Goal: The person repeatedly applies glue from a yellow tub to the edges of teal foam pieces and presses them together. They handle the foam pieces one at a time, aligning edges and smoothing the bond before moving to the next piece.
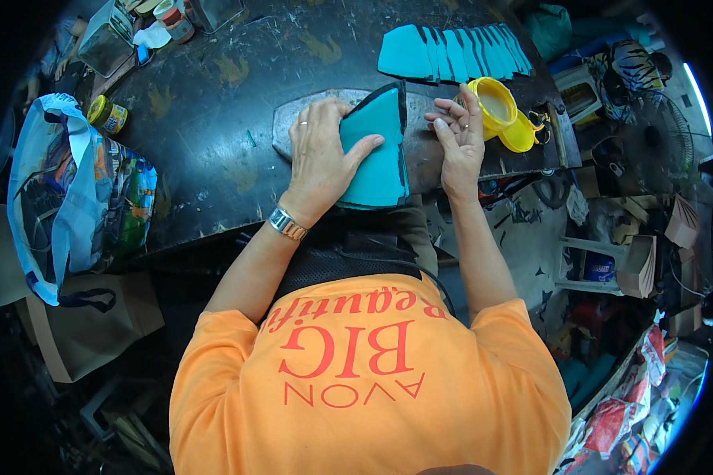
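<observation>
The left hand (321,162) lies flat and open on a teal piece (376,150), pressing it down on a grey slab (293,119) on the dark tabletop (214,103). It does not grip the piece; the fingers are spread and the thumb rests on the teal part. The right hand (457,138) is just beside the piece, fingers loosely open, holding nothing that I can see. Its fingertips are near the piece's dark edge.

Far to the left of the hands, a striped bag (71,190) hangs at the tabletop's edge. Above the hands, a row of teal pieces (451,51) lies spread out. Just to the right of the right hand sits a yellow pot (495,103), open, with its yellow lid (521,134) beside it.

The pot is very close to the right hand. A bump could tip it and spill what is inside onto the teal piece. If the left hand lifts, the piece could slide, since part of it hangs over the tabletop's edge.
</observation>
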A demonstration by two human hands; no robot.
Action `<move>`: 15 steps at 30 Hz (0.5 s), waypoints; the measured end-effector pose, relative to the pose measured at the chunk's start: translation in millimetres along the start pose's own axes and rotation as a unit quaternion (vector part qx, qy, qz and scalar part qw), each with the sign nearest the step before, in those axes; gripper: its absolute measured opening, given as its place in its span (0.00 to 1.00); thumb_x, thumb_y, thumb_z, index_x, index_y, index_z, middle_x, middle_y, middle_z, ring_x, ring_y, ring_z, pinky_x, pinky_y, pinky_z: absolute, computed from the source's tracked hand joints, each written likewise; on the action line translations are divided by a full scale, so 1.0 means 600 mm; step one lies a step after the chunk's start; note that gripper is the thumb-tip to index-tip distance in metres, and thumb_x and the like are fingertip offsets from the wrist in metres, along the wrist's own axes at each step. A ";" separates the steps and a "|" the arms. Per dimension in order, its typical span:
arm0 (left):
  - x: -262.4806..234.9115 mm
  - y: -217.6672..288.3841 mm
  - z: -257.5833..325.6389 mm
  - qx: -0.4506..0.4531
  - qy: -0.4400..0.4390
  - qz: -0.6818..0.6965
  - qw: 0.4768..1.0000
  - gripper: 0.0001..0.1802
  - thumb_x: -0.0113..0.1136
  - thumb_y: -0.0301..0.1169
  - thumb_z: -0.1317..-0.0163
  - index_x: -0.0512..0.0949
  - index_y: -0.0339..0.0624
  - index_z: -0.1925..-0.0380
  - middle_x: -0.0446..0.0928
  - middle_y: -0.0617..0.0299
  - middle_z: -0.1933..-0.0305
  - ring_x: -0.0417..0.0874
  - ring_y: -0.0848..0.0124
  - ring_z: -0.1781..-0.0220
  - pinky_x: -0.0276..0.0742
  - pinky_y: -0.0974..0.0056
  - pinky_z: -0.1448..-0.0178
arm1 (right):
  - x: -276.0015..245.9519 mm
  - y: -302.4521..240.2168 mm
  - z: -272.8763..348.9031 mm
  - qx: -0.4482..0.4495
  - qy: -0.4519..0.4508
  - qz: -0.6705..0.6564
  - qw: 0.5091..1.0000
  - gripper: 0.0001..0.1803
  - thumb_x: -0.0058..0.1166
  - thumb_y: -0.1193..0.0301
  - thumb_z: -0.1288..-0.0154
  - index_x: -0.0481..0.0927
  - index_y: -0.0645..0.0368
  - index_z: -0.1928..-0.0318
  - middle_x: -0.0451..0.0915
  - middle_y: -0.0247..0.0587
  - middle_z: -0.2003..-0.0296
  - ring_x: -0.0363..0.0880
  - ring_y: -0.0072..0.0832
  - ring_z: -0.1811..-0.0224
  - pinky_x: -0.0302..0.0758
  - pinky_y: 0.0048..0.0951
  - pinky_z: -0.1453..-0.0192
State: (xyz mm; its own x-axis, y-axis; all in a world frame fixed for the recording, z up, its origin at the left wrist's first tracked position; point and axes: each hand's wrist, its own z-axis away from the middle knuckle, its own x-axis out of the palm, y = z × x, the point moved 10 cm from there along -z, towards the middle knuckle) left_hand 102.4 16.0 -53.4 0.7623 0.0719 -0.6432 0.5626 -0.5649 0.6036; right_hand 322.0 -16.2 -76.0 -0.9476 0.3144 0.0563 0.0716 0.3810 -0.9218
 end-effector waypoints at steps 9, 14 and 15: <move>-0.036 -0.079 -0.065 -0.172 0.018 0.468 0.867 0.17 0.63 0.37 0.29 0.80 0.33 0.53 0.82 0.59 0.54 0.81 0.75 0.55 0.78 0.69 0.54 | -0.013 0.016 0.004 0.031 0.061 -0.007 0.998 0.36 0.46 0.82 0.26 0.52 0.55 0.22 0.78 0.45 0.52 0.82 0.21 0.60 0.80 0.23 0.52; -0.005 -0.127 -0.207 -0.163 -0.003 0.521 0.838 0.20 0.63 0.36 0.28 0.78 0.30 0.46 0.82 0.56 0.51 0.83 0.73 0.52 0.81 0.67 0.49 | -0.007 0.019 0.006 0.031 0.057 -0.013 0.998 0.36 0.45 0.83 0.26 0.52 0.55 0.22 0.78 0.45 0.53 0.80 0.20 0.61 0.80 0.23 0.52; 0.024 -0.145 -0.233 -0.190 -0.020 0.505 0.842 0.21 0.62 0.36 0.28 0.77 0.29 0.44 0.82 0.55 0.50 0.83 0.71 0.51 0.81 0.66 0.48 | -0.008 0.020 0.006 0.032 0.061 -0.013 0.998 0.36 0.45 0.83 0.26 0.52 0.55 0.22 0.78 0.44 0.54 0.80 0.20 0.62 0.80 0.22 0.52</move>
State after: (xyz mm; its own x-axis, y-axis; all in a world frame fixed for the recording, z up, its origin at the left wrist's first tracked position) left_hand 109.1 181.0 -49.6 0.9063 -0.3191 0.2771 -0.2982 -0.0184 0.9543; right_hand 326.5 -16.5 -88.6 -0.9035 0.4104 0.1232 0.0242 0.3359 -0.9416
